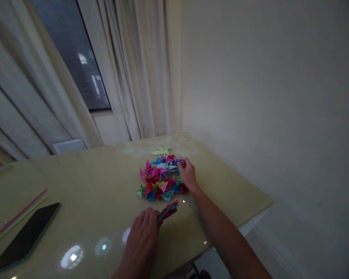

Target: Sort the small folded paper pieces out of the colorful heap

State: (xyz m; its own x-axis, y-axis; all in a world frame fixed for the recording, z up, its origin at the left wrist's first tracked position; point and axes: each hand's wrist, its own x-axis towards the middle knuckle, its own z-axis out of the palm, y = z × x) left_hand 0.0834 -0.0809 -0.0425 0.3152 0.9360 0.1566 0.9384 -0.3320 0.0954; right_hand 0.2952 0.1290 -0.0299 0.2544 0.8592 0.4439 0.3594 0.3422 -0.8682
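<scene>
A pile of colourful origami cranes (152, 180), in pink, red, blue, green and yellow, lies on the table. My right hand (188, 174) is at the pile's right side, its fingers closed on a small origami crane that they partly hide. Nearer to me, my left hand (145, 228) grips a flat stack of folded paper cranes (169, 211), whose red, dark and pale edges stick out past the fingers. At the far end of the pile sits a pale green folded paper piece (162, 150).
The glossy yellowish table (99, 186) ends at a right edge near a plain wall (267, 93). To the left lie a black tablet-like device (29, 234) and thin pink and green sticks (19, 213). Curtains (145, 69) and a window stand behind.
</scene>
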